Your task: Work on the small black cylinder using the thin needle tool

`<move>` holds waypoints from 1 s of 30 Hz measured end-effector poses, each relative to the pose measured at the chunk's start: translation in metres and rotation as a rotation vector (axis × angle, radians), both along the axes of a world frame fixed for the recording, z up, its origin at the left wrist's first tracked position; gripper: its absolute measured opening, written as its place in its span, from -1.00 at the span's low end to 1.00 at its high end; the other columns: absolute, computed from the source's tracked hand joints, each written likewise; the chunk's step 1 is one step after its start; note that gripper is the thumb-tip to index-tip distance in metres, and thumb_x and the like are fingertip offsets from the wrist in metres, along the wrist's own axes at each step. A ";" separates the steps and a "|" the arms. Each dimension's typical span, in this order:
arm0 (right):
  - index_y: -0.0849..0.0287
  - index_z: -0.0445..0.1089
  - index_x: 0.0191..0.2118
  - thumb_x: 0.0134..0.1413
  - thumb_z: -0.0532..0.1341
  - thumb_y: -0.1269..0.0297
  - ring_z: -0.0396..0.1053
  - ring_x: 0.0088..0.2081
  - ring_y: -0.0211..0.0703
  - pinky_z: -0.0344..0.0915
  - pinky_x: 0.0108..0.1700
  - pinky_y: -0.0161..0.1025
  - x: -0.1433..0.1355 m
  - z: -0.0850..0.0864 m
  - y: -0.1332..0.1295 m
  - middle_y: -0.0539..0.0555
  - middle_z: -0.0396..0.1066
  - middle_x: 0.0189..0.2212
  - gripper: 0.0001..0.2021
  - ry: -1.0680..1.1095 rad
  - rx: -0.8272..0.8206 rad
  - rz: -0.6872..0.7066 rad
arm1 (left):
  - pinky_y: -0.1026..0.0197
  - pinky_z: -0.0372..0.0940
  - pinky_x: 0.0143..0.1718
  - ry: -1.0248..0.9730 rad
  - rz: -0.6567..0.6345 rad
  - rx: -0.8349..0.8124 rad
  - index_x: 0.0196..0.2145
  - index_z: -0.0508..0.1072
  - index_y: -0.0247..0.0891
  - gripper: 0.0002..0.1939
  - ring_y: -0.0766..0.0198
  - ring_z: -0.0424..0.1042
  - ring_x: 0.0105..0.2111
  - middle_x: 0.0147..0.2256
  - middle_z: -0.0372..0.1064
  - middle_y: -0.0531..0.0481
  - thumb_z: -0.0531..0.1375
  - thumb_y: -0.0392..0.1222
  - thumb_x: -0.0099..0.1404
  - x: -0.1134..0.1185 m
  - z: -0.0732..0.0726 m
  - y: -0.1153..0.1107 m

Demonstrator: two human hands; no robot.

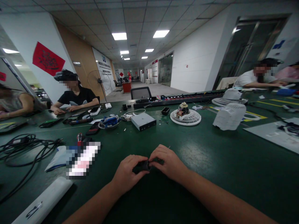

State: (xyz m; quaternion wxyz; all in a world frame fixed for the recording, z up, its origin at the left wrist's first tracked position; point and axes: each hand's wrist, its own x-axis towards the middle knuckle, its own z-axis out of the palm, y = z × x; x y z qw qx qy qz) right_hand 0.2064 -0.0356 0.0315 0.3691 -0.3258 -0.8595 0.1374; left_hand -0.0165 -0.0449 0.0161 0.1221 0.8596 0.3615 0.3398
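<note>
"What are the hands doing, from where you stand?"

"Two bare hands meet low over a green table (107, 199). The left hand (127, 172) holds a short dark tube (140, 167) lying roughly sideways, its open round end facing the right hand (166, 160)."

"How far open are the fingers?"

"On the left, thumb and fingers are curled around the tube, closed on its sides. On the right, thumb and fingertips are drawn nearly together at the tube's open end. Something dark shows beneath that palm, but I cannot tell what it is, nor whether the fingertips grip a small piece."

"And where is the tube?"

"Between the hands, just above the near part of the table, near the middle of the view."

"What lies around?"

"Beyond the hands, a grey metal box (143, 120). Right of it, a round white fan grille (185, 119) carrying a motor, then a white plastic housing (230, 116). Left of the box, a dish (109, 125) with blue material in it. Nearer on the left are tangled black cables (30, 149), a pale packet (61, 158) and a long white case (44, 202)."

"Anyone else?"

"A person in black (76, 96) sits across on the left; a person in white (257, 76) leans over the table on the far right."
</note>
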 end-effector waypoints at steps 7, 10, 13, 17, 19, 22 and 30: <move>0.14 0.45 -0.34 -0.09 0.46 0.37 0.35 -0.27 -0.11 0.26 -0.26 -0.21 0.003 0.004 -0.001 0.00 0.45 -0.38 -0.79 -0.055 -0.066 -0.071 | 0.07 0.39 -0.13 0.069 -0.141 0.087 -0.04 0.44 -0.18 -0.71 0.12 0.52 -0.19 -0.16 0.55 -0.08 0.31 -0.21 0.28 0.001 0.005 -0.002; 0.13 0.46 -0.33 -0.09 0.44 0.39 0.36 -0.27 -0.11 0.25 -0.25 -0.20 0.002 0.005 -0.004 0.00 0.45 -0.39 -0.81 -0.079 -0.095 -0.046 | 0.06 0.38 -0.11 0.104 -0.175 0.118 -0.03 0.44 -0.18 -0.72 0.12 0.52 -0.18 -0.16 0.56 -0.08 0.30 -0.25 0.29 0.001 0.006 -0.003; 0.12 0.44 -0.31 -0.07 0.42 0.37 0.36 -0.28 -0.11 0.26 -0.27 -0.20 0.000 0.006 -0.007 0.01 0.46 -0.39 -0.81 -0.053 -0.151 -0.073 | 0.06 0.38 -0.10 0.088 -0.162 0.114 -0.03 0.45 -0.17 -0.72 0.12 0.52 -0.17 -0.16 0.56 -0.08 0.29 -0.24 0.30 0.001 0.006 -0.003; 0.14 0.43 -0.26 -0.08 0.40 0.34 0.36 -0.28 -0.08 0.27 -0.27 -0.18 -0.002 0.009 -0.010 0.04 0.46 -0.36 -0.78 -0.063 -0.185 -0.088 | 0.08 0.38 -0.09 0.056 -0.174 0.118 -0.03 0.44 -0.17 -0.72 0.13 0.52 -0.16 -0.15 0.55 -0.07 0.29 -0.27 0.30 0.001 0.004 -0.002; 0.14 0.43 -0.23 -0.09 0.40 0.34 0.36 -0.26 -0.06 0.28 -0.25 -0.16 -0.002 0.010 -0.011 0.05 0.46 -0.35 -0.76 -0.074 -0.188 -0.088 | 0.09 0.38 -0.09 0.037 -0.185 0.122 -0.02 0.44 -0.17 -0.71 0.14 0.52 -0.16 -0.14 0.55 -0.06 0.29 -0.28 0.30 0.001 0.003 -0.002; 0.14 0.43 -0.19 -0.02 0.35 0.33 0.36 -0.24 -0.04 0.29 -0.21 -0.14 -0.001 0.012 -0.011 0.07 0.46 -0.32 -0.77 -0.066 -0.199 -0.080 | 0.11 0.38 -0.09 -0.004 -0.152 0.105 0.00 0.43 -0.16 -0.69 0.15 0.52 -0.15 -0.12 0.55 -0.07 0.29 -0.25 0.30 0.002 0.002 -0.001; 0.15 0.43 -0.17 0.14 0.13 0.54 0.36 -0.20 -0.06 0.32 -0.12 -0.09 0.001 0.005 -0.003 0.08 0.43 -0.30 -0.78 0.029 -0.123 -0.153 | 0.02 0.39 -0.08 -0.013 0.055 0.012 -0.02 0.45 -0.14 -0.68 0.08 0.50 -0.14 -0.12 0.54 -0.08 0.30 -0.22 0.26 0.002 0.001 -0.002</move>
